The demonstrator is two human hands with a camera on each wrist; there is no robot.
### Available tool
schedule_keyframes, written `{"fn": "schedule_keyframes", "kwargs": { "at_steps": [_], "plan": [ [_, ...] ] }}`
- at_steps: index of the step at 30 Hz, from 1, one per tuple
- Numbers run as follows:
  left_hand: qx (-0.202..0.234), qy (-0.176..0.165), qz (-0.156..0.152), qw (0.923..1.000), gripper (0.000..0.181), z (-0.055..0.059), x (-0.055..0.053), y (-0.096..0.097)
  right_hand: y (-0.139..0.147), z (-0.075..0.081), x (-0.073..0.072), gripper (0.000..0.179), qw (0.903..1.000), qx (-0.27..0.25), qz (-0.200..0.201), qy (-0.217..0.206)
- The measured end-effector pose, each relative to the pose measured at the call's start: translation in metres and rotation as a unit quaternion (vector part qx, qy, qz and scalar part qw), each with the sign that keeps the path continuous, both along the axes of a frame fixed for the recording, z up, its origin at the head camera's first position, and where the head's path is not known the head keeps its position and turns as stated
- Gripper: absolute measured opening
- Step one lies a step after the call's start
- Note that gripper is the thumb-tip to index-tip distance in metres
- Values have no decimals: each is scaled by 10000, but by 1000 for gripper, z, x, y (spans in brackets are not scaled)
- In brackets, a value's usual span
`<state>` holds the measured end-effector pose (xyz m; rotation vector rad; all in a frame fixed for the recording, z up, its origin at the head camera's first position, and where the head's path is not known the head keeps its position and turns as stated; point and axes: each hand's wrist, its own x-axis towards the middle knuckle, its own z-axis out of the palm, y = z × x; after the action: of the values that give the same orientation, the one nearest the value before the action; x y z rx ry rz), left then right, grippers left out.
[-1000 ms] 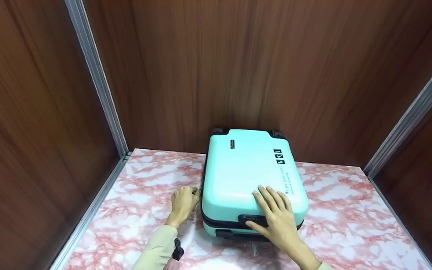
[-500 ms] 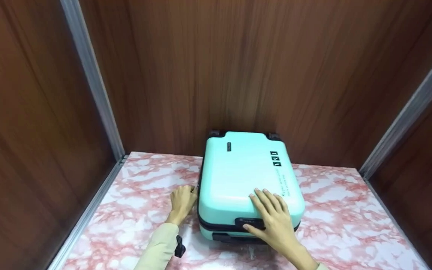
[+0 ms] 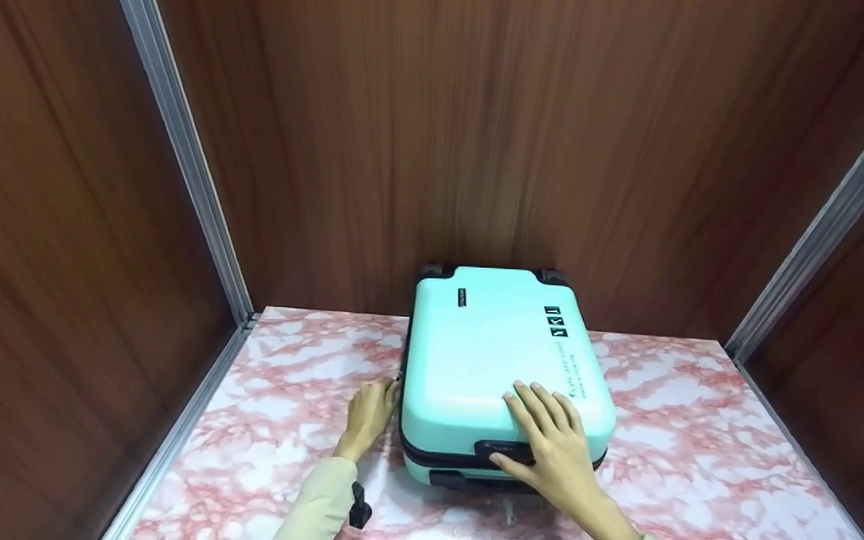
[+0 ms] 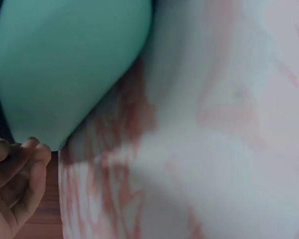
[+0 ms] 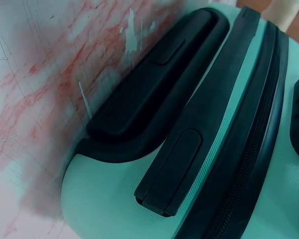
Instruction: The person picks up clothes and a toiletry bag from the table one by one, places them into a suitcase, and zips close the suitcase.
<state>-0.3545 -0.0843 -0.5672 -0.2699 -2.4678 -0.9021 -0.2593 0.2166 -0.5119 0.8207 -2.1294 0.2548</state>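
Observation:
A mint-green hard-shell suitcase [image 3: 492, 352] lies flat on the table, its black zipper [image 5: 244, 164] running round the side. At its left side, my left hand [image 3: 370, 414] has curled fingers at the zipper seam and appears to pinch the zipper pull, which is mostly hidden. In the left wrist view, the fingertips [image 4: 32, 144] meet the thumb beside the green shell. My right hand [image 3: 556, 442] rests on the top shell's front right corner, fingers straight and spread, thumb near the black lock [image 3: 503, 451]. The right wrist view shows the black carry handle [image 5: 204, 114] on the front side.
The table [image 3: 289, 367] has a red-and-white marbled surface. Brown wood-grain panels [image 3: 477, 135] rise behind and on both sides, with metal corner strips [image 3: 192, 157]. The suitcase's wheels [image 3: 432, 271] are close to the back panel. A black strap piece [image 3: 359, 506] hangs at the left sleeve.
The left hand has turned slightly at the suitcase's left side, its knuckles now lower. The right hand keeps its place on the shell. The head view has shifted a little.

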Motion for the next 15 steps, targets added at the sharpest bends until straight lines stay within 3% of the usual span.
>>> {"fn": "schedule_keyframes", "kwargs": {
  "at_steps": [5, 15],
  "plan": [
    [-94, 162, -267, 9995, 13, -5, 5, 1, -1, 0, 0, 87, 10000, -31, 20, 9],
    [-154, -120, -373, 9991, 19, -3, 11, -6, -1, -2, -1, 86, 10000, -63, 6, -62]
  ]
}}
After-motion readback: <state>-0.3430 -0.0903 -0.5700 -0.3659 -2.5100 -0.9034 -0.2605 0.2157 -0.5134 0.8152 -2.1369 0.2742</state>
